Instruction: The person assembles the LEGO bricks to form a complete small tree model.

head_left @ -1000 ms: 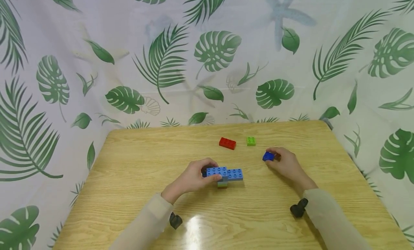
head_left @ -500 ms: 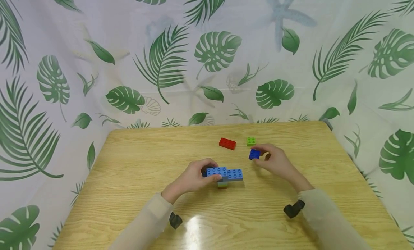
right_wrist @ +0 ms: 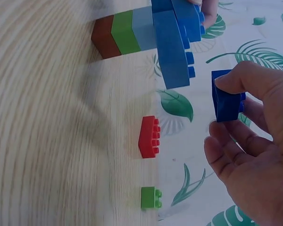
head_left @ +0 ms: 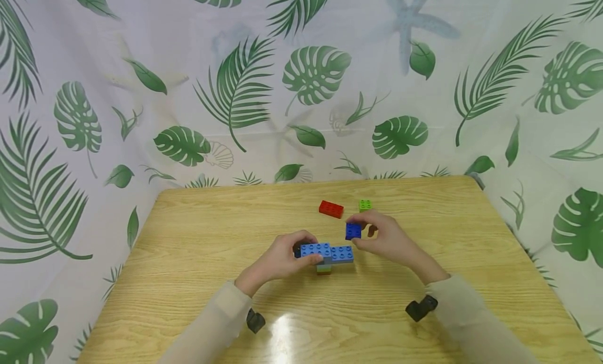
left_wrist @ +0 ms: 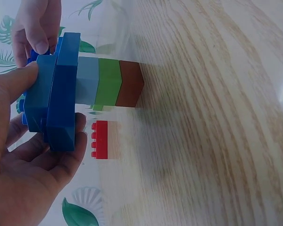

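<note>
My left hand point(head_left: 282, 256) grips the upper blue brick point(head_left: 314, 250) of a stacked toy-brick build, thumb on the near side. Beneath it a longer blue brick point(head_left: 342, 254) juts out to the right. In the left wrist view the column under them shows a light blue brick point(left_wrist: 87, 81), a green brick point(left_wrist: 108, 83) and a brown brick point(left_wrist: 130, 84) at the table. My right hand point(head_left: 388, 241) pinches a small dark blue brick point(right_wrist: 226, 96) between thumb and fingers. That brick is held up above the table, just beyond the build's right end, its studs facing up.
A red brick point(head_left: 331, 209) lies on the wooden table point(head_left: 212, 222) behind the build. To its right is a small lime green brick point(head_left: 365, 205), partly behind my right hand in the head view. A leaf-printed cloth point(head_left: 254, 160) hangs along the table's back edge.
My right hand has carried the dark blue brick leftward, from the right side of the table to close by the build. The left hand and the build have stayed in place.
</note>
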A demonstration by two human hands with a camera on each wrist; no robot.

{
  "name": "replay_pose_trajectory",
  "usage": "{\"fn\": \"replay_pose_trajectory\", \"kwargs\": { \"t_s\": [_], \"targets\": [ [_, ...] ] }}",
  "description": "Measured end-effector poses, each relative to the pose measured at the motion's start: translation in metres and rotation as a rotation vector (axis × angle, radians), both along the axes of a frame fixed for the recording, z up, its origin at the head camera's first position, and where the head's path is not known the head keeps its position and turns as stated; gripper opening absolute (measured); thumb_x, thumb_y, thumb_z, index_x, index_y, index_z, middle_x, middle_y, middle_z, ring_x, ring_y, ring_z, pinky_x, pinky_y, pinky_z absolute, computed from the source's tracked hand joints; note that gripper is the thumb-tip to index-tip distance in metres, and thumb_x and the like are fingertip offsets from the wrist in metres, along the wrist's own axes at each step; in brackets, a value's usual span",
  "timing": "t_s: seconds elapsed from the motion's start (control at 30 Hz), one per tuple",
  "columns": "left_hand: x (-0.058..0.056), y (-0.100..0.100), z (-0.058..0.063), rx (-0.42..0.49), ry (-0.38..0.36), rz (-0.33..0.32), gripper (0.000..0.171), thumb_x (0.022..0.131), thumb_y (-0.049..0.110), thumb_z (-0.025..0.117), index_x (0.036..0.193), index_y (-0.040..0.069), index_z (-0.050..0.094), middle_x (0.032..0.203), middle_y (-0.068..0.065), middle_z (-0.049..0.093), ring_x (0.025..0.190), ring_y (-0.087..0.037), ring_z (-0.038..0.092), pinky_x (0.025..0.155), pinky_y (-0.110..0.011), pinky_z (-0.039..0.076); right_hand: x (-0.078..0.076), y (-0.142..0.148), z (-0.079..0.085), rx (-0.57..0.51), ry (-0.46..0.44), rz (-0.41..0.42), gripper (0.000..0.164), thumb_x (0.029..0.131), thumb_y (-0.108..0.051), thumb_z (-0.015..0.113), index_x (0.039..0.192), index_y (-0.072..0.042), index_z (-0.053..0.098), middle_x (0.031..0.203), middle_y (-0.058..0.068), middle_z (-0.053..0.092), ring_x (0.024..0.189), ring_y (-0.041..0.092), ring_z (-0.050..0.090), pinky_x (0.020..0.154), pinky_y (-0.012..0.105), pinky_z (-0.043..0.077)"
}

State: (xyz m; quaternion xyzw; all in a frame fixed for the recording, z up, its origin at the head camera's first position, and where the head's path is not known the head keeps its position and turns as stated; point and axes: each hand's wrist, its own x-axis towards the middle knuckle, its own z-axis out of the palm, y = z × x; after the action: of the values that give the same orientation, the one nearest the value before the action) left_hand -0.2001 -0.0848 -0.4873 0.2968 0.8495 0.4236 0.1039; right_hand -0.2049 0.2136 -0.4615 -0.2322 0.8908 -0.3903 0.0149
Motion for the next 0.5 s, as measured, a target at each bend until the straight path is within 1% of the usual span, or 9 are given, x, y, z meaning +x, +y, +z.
{"fn": "replay_pose_trajectory", "kwargs": {
  "t_s": [0.1, 0.23, 0.37, 0.5],
  "targets": [
    [0.000, 0.000, 0.000, 0.001, -0.002, 0.001, 0.036, 0.099, 0.036, 0.075, 0.126, 0.012, 0.068, 0.114, -0.004, 0.073, 0.093, -0.013, 0.063, 0.087, -0.038, 0.058, 0.002, -0.005, 0.001, -0.002, -0.004, 0.021, 0.043, 0.090, -0.009, 0.082, 0.131, -0.007, 0.070, 0.118, 0.005, 0.071, 0.102, 0.024, 0.061, 0.084, 0.037, 0.055],
    [-0.001, 0.000, 0.000, 0.003, 0.000, -0.004, 0.035, 0.100, 0.036, 0.075, 0.125, 0.012, 0.068, 0.114, -0.003, 0.074, 0.093, -0.012, 0.063, 0.086, -0.036, 0.058, 0.006, -0.010, 0.003, -0.004, -0.002, 0.055, 0.042, 0.090, -0.009, 0.082, 0.130, -0.007, 0.070, 0.118, 0.005, 0.071, 0.104, 0.030, 0.062, 0.085, 0.037, 0.056],
    [-0.001, 0.000, -0.001, 0.012, 0.000, -0.011, 0.036, 0.100, 0.036, 0.074, 0.126, 0.012, 0.068, 0.116, -0.004, 0.074, 0.094, -0.012, 0.065, 0.086, -0.034, 0.057, 0.009, -0.015, 0.002, -0.005, -0.009, 0.091, 0.041, 0.090, -0.009, 0.081, 0.129, -0.008, 0.071, 0.119, 0.005, 0.070, 0.104, 0.030, 0.062, 0.084, 0.038, 0.056],
    [-0.001, 0.000, -0.001, 0.003, -0.004, -0.009, 0.036, 0.100, 0.036, 0.075, 0.126, 0.012, 0.068, 0.117, -0.003, 0.074, 0.096, -0.012, 0.065, 0.087, -0.032, 0.057, 0.012, -0.019, 0.001, -0.003, -0.038, 0.113, 0.041, 0.090, -0.010, 0.081, 0.130, -0.009, 0.071, 0.118, 0.002, 0.071, 0.104, 0.029, 0.061, 0.085, 0.040, 0.056]
  ]
}}
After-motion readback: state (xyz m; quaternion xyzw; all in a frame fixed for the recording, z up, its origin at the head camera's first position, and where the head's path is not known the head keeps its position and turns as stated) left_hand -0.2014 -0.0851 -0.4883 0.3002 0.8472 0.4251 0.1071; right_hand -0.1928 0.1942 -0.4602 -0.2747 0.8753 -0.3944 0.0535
